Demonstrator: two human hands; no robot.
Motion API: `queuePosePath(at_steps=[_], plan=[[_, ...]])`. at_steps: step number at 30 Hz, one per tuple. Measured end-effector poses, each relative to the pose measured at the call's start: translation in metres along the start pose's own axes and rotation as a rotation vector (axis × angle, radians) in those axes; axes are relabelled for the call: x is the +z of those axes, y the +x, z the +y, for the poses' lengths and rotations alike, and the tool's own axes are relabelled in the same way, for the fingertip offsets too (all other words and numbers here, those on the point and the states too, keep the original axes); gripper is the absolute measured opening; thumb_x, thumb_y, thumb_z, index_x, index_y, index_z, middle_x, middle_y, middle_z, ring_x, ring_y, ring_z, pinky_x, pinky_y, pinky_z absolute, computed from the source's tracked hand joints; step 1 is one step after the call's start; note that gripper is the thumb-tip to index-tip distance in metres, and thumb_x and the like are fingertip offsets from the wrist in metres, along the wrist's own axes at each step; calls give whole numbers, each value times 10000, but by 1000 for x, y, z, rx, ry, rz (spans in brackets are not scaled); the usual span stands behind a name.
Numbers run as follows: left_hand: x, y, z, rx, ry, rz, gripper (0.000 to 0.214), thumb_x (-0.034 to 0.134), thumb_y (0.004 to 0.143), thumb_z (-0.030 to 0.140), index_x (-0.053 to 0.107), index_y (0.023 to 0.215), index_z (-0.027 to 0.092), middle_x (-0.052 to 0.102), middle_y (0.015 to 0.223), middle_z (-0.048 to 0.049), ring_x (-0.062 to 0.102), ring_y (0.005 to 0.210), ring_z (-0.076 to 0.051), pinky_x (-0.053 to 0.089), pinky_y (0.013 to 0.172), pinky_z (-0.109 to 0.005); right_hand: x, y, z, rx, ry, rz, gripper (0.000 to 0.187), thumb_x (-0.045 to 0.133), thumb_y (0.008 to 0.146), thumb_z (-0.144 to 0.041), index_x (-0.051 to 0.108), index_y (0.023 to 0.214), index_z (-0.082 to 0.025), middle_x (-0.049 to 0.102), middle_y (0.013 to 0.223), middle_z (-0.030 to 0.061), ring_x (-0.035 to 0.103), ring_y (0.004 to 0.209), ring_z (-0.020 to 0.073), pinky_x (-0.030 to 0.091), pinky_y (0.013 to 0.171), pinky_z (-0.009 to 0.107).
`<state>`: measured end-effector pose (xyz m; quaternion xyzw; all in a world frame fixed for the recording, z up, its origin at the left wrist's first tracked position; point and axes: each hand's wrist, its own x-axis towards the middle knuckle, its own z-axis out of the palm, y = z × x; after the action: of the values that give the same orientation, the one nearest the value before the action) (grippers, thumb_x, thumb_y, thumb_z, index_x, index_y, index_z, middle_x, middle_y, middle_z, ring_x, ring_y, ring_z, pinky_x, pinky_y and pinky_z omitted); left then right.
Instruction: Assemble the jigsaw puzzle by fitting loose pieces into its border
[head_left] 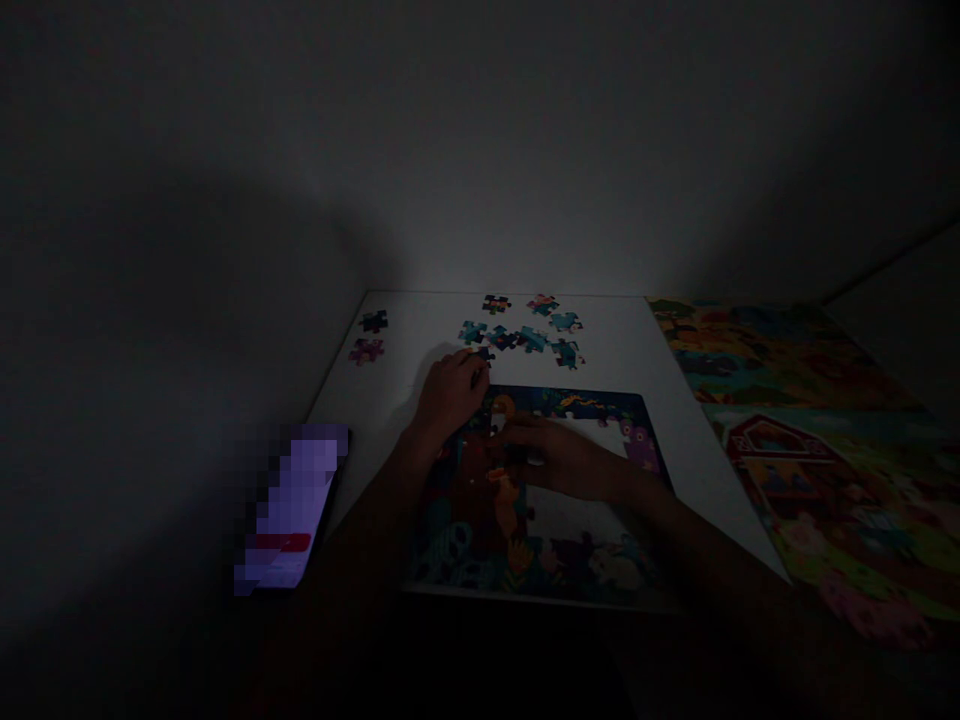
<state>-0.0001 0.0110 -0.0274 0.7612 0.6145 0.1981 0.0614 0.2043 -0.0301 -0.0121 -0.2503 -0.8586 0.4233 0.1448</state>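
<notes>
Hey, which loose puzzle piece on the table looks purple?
The purple jigsaw piece at far left, just below a dark piece; the central cluster is mostly teal.

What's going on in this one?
In dim light, a person has both bare hands over a partly filled jigsaw puzzle tray. The left hand sits at the tray's upper left, its fingers beside a dark loose piece; the right hand lies across the tray. More loose pieces lie on the white table beyond. A blurred phone lies at the left, and a printed farm picture lies at the right.
</notes>
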Motion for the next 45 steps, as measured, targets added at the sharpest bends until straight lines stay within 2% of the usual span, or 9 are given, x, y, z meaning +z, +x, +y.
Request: queuePosePath(at_steps=[8, 22, 32, 38, 42, 45], plan=[[0, 0, 0, -1, 7, 6, 213, 470, 959, 253, 671, 957, 185, 667, 999, -83, 605, 979, -230, 448, 897, -354, -2, 1, -7, 14, -22, -10, 318, 619, 894, -170, 649, 1207, -217, 621, 1090, 78, 606, 943, 190, 494, 828, 333], [-1, 0, 1, -2, 13, -4, 231, 466, 955, 254, 681, 979, 175, 670, 999, -88, 604, 982, -233, 457, 892, -367, 0, 2, -5, -22, -97, 0, 333, 615, 924, -293, 645, 1249, -227, 606, 1134, 97, 593, 985, 207, 501, 858, 374], [-3, 0, 3, -7, 24, -10, 227, 470, 956, 255, 680, 969, 169, 665, 987, -91, 605, 976, -236, 451, 889, -364, 0, 3, -7, -36, -141, -8, 310, 614, 919, -234, 646, 1227, -218, 609, 1123, 93, 589, 1013, 212, 488, 885, 381], [-2, 0, 1, -4, 16, -11, 214, 477, 957, 254, 675, 968, 176, 665, 1007, -85, 605, 980, -230, 450, 886, -359, -1, 2, -11, 14, -134, -14, 262, 631, 908, -234, 654, 1166, -198, 597, 1109, 91, 575, 1032, 217, 483, 890, 369], [-2, 0, 1, -4, 17, -11, 215, 475, 963, 264, 674, 957, 185, 666, 1001, -79, 608, 973, -230, 452, 883, -364, 0, 3, -8, 16, -101, -3, 219, 628, 911, -229, 645, 1127, -199, 597, 1079, 74, 577, 991, 195, 488, 849, 339], [-3, -1, 3, -4, 20, -11, 212, 479, 963, 265, 676, 963, 186, 666, 997, -80, 611, 971, -232, 453, 888, -367, 1, 3, -4, 20, -106, 13, 213, 649, 900, -245, 631, 1107, -200, 591, 1098, 75, 565, 1032, 207, 489, 863, 348]])
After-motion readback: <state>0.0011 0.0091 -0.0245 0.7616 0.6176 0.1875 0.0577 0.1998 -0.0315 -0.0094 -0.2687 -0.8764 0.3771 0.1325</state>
